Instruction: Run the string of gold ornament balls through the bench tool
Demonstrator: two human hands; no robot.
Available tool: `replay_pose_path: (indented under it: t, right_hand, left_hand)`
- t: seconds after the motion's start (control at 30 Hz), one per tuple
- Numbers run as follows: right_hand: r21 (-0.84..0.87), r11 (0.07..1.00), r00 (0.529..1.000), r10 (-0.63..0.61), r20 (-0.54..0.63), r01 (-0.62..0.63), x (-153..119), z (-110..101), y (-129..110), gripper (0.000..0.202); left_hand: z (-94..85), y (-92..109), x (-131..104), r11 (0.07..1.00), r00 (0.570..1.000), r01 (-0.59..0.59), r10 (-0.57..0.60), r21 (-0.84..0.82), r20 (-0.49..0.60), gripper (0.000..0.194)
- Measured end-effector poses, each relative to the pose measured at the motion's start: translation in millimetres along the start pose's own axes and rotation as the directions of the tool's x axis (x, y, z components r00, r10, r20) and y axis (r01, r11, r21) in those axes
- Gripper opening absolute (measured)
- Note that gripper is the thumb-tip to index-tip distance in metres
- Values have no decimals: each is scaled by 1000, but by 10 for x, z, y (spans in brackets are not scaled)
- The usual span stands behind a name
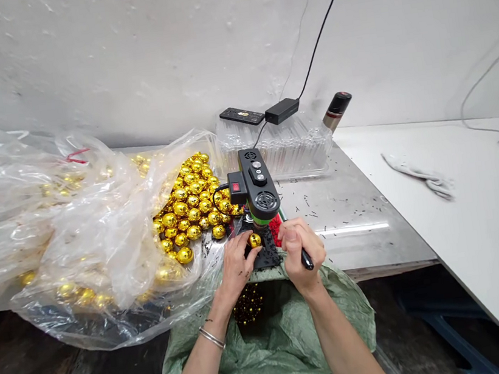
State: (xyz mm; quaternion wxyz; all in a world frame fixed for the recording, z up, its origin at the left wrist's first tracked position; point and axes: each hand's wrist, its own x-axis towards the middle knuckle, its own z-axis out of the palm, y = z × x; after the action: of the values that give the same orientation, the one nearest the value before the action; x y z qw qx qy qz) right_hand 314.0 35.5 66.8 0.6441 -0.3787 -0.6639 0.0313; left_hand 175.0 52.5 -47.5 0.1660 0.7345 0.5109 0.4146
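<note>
Left hand [236, 265] pinches a gold ball [254, 239] under the small machine [256, 189] — right hand [298, 248] grips, seemingly, a black handle [307, 259].

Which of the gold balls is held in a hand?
The single gold ball under the black machine, pinched by the left hand. All the others lie loose in the plastic bag.

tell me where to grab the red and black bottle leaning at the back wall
Grip the red and black bottle around its silver body below the dark cap, coming from the right over bare white table. It tilts against the clear plastic tray stack, which blocks its left.
</note>
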Motion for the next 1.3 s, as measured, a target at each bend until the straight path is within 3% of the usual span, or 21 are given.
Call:
replay_pose_path:
  t: [0.17,0.4,0.73,1.0,1.3]
  right_hand:
    - [0,1000,1000,-6,8,6,-23,-5,22,31]
    - [-7,1000,1000,-12,26,12,-27,-19,26,30]
    - [-21,999,999,-28,43,28,-47,-32,30,30]
    - [-30,986,987,-161,24,162,-336,42,301,30]
    - [-33,988,985,-156,-69,154,-571,157,517,32]
  left_hand:
    - [-5,11,8,1000,1000,-1,1,-1,21,32]
    - [15,-17,105,994,993,112,-112,10,46,32]
    - [71,-51,78,994,994,108,-108,-9,21,34]
    - [65,-49,78,995,995,96,-95,-9,31,32]
    - [35,11,89,994,992,112,-113,9,56,31]
